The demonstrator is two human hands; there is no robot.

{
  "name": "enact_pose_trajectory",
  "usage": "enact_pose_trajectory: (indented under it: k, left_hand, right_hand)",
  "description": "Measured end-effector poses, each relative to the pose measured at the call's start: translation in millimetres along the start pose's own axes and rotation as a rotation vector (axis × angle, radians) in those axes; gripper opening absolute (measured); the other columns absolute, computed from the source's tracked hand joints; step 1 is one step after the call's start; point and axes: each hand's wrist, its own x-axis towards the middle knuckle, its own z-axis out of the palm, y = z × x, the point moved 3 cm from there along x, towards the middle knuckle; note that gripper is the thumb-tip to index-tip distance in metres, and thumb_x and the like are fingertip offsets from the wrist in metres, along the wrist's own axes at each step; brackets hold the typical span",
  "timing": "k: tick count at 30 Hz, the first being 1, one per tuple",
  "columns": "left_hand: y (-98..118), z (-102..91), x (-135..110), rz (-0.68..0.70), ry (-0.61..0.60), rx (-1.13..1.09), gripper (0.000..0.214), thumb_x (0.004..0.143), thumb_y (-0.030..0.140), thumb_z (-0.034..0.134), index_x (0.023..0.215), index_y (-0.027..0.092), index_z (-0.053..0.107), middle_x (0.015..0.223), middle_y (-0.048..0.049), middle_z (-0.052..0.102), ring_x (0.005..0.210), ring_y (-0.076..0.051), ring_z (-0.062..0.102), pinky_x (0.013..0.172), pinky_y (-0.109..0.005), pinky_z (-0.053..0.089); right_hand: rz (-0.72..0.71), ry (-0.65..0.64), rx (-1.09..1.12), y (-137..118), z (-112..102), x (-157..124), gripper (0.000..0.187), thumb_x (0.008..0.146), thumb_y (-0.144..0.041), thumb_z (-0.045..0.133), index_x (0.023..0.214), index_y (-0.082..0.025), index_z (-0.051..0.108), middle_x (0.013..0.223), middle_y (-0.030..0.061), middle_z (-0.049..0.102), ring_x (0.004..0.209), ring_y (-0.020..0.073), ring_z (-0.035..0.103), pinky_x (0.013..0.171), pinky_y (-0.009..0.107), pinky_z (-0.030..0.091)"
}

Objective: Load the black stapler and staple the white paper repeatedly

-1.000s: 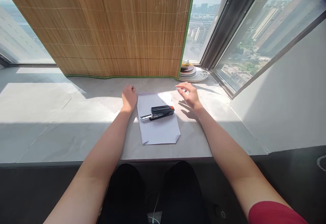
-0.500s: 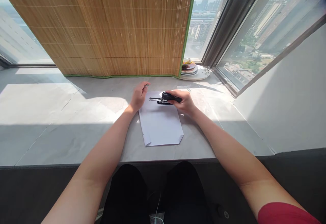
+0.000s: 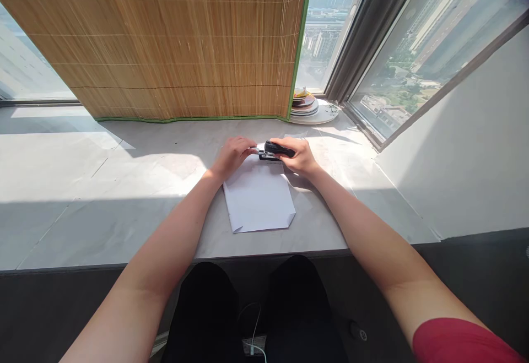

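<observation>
A white sheet of paper (image 3: 259, 199) lies on the grey stone sill (image 3: 124, 187) in front of me, its near right corner folded. My right hand (image 3: 300, 157) is closed around a black stapler (image 3: 276, 150), held just above the paper's far edge. My left hand (image 3: 235, 154) reaches in from the left, fingers pinched at the stapler's front end. What the left fingers grip is too small to make out.
A bamboo blind (image 3: 173, 43) with green edging hangs behind the sill. A stack of plates (image 3: 308, 108) sits at the back right near the window frame (image 3: 363, 38). A white wall panel (image 3: 463, 142) rises at the right. My dark-clothed knees (image 3: 252, 308) are below the sill edge.
My right hand picked the stapler up off the paper and carried it to the paper's far edge. My left hand moved right from the sill to the stapler's front end.
</observation>
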Motion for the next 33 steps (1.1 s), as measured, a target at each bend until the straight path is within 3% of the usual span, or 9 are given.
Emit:
enact_pose_trajectory:
  k: [5,14,20,33]
  left_hand:
    - [-4.8,5.0,-1.6,0.002,-0.051,-0.03,0.024,0.11,0.041,0.06,0.11,0.025,0.078,0.115,-0.007,0.083,0.106,-0.025,0.072,0.1,-0.042,0.052]
    - [-6.1,5.1,-0.8,-0.089,-0.04,-0.182,0.022,0.107,0.042,0.066,0.103,0.026,0.08,0.105,-0.0063,0.081,0.102,-0.023,0.072,0.095,-0.037,0.055]
    - [-6.3,5.8,-0.6,-0.126,-0.05,-0.15,0.019,0.106,0.034,0.065,0.099,0.024,0.079,0.101,-0.0064,0.08,0.097,-0.023,0.072,0.091,-0.036,0.055]
    - [-6.3,4.4,-3.5,-0.093,-0.064,-0.153,0.024,0.106,0.042,0.065,0.107,0.027,0.083,0.108,-0.0068,0.083,0.102,-0.025,0.074,0.096,-0.04,0.057]
  right_hand:
    - [-0.032,0.004,0.031,-0.7,-0.4,0.3,0.038,0.09,-0.028,0.078,0.128,-0.028,0.083,0.119,0.0061,0.084,0.104,0.0265,0.08,0.098,0.042,0.063]
    - [0.053,-0.029,0.026,-4.1,-1.2,2.0,0.042,0.085,-0.027,0.079,0.126,-0.03,0.083,0.119,0.0041,0.085,0.105,0.0275,0.079,0.1,0.043,0.062]
    - [0.059,-0.033,0.038,-3.5,-1.0,1.9,0.04,0.085,-0.026,0.079,0.125,-0.031,0.084,0.12,0.0038,0.085,0.107,0.0278,0.078,0.102,0.044,0.062]
    - [0.086,-0.023,0.065,-2.0,-4.5,1.3,0.036,0.086,-0.028,0.08,0.122,-0.029,0.085,0.118,0.0047,0.085,0.105,0.0273,0.079,0.1,0.045,0.064]
